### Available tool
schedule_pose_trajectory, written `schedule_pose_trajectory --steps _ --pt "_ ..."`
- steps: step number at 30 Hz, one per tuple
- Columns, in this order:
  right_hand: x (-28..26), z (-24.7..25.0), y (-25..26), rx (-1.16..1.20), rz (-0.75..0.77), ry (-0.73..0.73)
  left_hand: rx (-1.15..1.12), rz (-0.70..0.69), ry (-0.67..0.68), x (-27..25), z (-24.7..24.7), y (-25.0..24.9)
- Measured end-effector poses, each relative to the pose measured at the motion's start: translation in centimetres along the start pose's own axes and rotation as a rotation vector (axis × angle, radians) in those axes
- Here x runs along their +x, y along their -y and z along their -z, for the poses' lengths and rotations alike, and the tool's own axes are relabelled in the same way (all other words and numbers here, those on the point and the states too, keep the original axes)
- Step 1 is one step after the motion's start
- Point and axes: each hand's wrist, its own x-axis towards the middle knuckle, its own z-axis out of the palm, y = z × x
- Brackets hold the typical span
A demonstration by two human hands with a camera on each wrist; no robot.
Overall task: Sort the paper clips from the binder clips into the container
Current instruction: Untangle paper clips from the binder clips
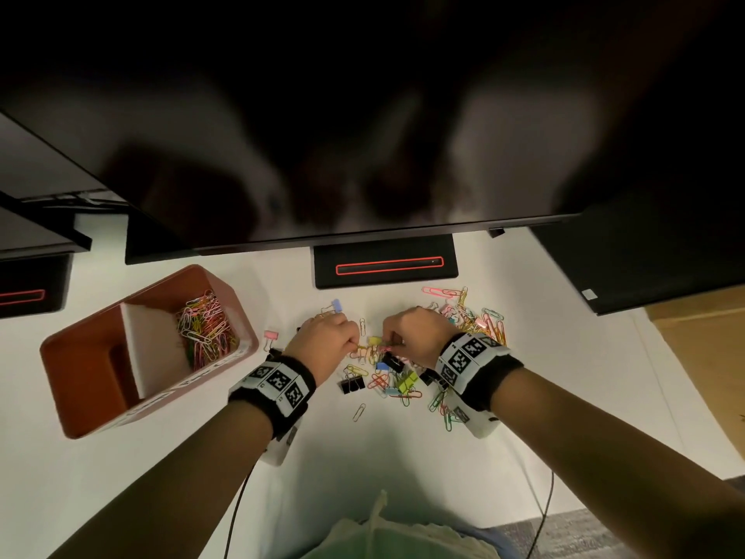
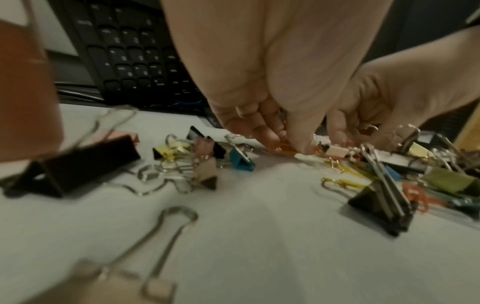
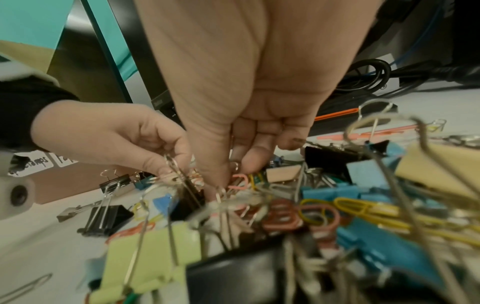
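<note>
A reddish-brown container (image 1: 80,357) stands at the left, and its right compartment holds several coloured paper clips (image 1: 205,328). A mixed pile of paper clips and binder clips (image 1: 387,377) lies on the white desk in front of me. My left hand (image 1: 354,344) reaches into the pile's far edge and pinches an orange paper clip (image 2: 281,147) between thumb and fingers. Close beside it, my right hand (image 1: 386,344) pinches a pink paper clip (image 3: 239,180). A black binder clip (image 1: 351,384) sits just below the hands. More paper clips (image 1: 475,316) spread behind my right wrist.
A dark monitor (image 1: 363,155) overhangs the desk, its stand base (image 1: 385,262) just behind the pile. A pink binder clip (image 1: 271,336) and a blue one (image 1: 336,305) lie apart to the left. A keyboard (image 2: 130,61) and cables (image 3: 369,72) lie behind.
</note>
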Motion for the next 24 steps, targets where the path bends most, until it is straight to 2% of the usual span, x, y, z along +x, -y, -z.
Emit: schedule_pose_trajectory --steps 4,12,19,24 --pt "-0.3 -0.2 -0.1 -0.01 -0.013 0.003 -0.143 0.064 -0.125 -1.0 0.6 0.4" --pt "-0.9 -0.2 -0.5 -0.02 0.007 -0.027 -0.288 0.111 -0.173 -2.6 1.2 0.4" --pt "-1.2 0.4 -0.7 0.116 0.012 -0.115 -0.322 0.184 -0.236 -2.9 1.2 0.7" --pt "-1.6 0.7 -1.0 0.176 0.031 -0.175 -0.354 0.15 -0.299 -2.9 1.7 0.3"
